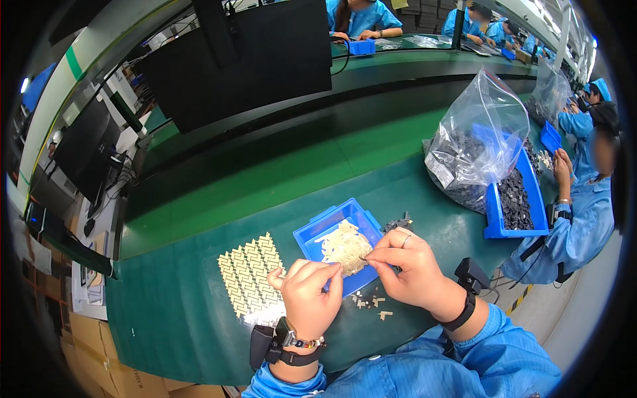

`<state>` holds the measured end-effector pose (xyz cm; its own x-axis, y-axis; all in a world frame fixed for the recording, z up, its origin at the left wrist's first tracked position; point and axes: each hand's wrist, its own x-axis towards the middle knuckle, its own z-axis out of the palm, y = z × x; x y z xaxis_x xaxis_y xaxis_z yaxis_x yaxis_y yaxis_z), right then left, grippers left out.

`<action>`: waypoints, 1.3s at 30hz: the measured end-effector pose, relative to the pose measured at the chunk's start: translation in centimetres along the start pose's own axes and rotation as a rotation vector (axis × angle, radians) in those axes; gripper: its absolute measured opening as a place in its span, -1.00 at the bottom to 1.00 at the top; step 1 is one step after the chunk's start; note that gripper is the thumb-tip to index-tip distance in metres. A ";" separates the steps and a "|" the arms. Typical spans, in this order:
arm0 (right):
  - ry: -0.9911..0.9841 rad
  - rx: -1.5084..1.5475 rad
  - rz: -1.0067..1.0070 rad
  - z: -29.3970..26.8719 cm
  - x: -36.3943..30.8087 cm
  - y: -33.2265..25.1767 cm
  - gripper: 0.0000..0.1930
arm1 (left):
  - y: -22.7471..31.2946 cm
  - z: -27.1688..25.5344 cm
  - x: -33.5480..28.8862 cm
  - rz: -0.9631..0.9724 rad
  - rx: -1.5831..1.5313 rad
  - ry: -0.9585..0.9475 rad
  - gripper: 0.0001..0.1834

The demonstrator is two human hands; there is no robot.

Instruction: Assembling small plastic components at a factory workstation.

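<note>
Your blue tray (309,248) sits between your hands, probably so its walls keep the pale pieces (342,240) together and close to your fingers. Your right hand (408,268) is over the tray's right side; its grip is narrow, thumb and forefinger pinching what looks like a small dark piece (363,257). Using just the fingertips suits something so small and leaves its end in sight. Your left hand (308,292) is at the tray's near left corner, its grip narrow too; I cannot tell whether it closes on anything. Bringing both grips together over the tray likely means a dropped piece falls inside.

Left of the tray, a patterned sheet (251,278) lies flat on the bench (179,325), apparently to keep its rows visible. A dark pile (398,222) is just right of the tray, within easy right-hand reach; loose bits (368,300) lie on its near side. Well to the tray's right, a clear bag (478,139) stands against a bin (521,233), whose walls contain more dark parts (514,199).
</note>
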<state>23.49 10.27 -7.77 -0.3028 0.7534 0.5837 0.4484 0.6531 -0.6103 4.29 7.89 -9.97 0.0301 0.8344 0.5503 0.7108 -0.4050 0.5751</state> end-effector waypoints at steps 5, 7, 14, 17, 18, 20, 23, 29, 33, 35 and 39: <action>-0.010 -0.099 -0.070 -0.3 0.2 -0.1 -0.82 | -0.2 0.2 0.0 0.029 0.040 0.018 -0.92; -0.013 -0.154 -0.107 -0.5 0.3 -0.2 -0.82 | 0.0 0.2 0.0 -0.020 -0.048 0.017 -0.91; -0.093 -0.275 -0.534 -1.6 1.1 -0.6 -0.73 | 0.1 -1.5 0.4 -0.075 -0.361 -0.245 -0.89; -0.105 -0.227 -0.568 -1.4 0.9 -0.3 -0.74 | 0.3 -1.7 0.6 -0.051 -0.380 -0.322 -0.88; -0.108 -0.223 -0.569 -1.4 0.9 -0.3 -0.73 | 0.3 -1.7 0.6 -0.049 -0.391 -0.318 -0.89; -0.110 -0.218 -0.568 -1.3 0.7 -0.2 -0.73 | 0.2 -1.6 0.6 -0.047 -0.402 -0.316 -0.90; -0.083 -0.235 -0.433 -1.0 0.0 -0.2 -0.74 | -0.1 -1.3 0.6 -0.019 -0.461 -0.206 -0.95; 0.035 0.297 0.126 0.6 -1.5 -1.5 -0.86 | 0.1 -0.9 0.4 0.005 -0.445 -0.177 -0.91; 0.005 0.354 0.204 0.7 -1.8 -2.0 -0.91 | 0.5 -1.0 0.6 0.066 -0.354 -0.214 -0.92; -0.004 0.344 0.210 0.5 -2.0 -1.9 -0.92 | 0.3 -1.1 0.4 0.103 -0.290 -0.243 -0.89; 0.089 0.238 0.212 -0.4 -2.9 -0.2 -0.91 | 0.3 -0.6 0.3 0.076 -0.136 -0.130 -0.75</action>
<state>24.64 7.95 -9.07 -0.1446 0.8718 0.4680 0.2813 0.4897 -0.8253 4.08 7.78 -9.25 0.1762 0.8373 0.5176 0.6017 -0.5078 0.6166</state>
